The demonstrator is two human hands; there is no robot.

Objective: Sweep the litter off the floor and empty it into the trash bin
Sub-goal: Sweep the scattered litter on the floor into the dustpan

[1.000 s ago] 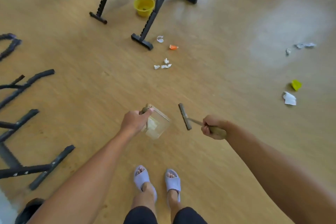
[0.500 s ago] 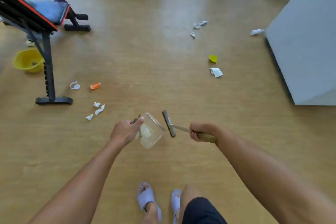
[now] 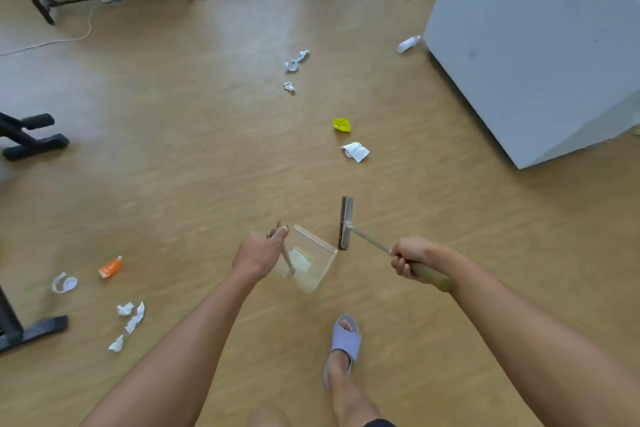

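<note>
Here the wood floor (image 3: 194, 163) carries scattered litter (image 3: 355, 151) ahead; left grip (image 3: 258, 255) grasps the clear dustpan (image 3: 311, 262), scraps inside; right grip (image 3: 408, 258) is clenched on the broom (image 3: 346, 222)

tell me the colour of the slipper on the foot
Pale lavender slipper, seen in the head view.

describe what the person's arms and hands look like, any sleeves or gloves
Both arms are bare up to the frame edge, with no sleeves in view. The left hand and right hand wear no gloves, and no rings, watch or bands show on them.
</note>
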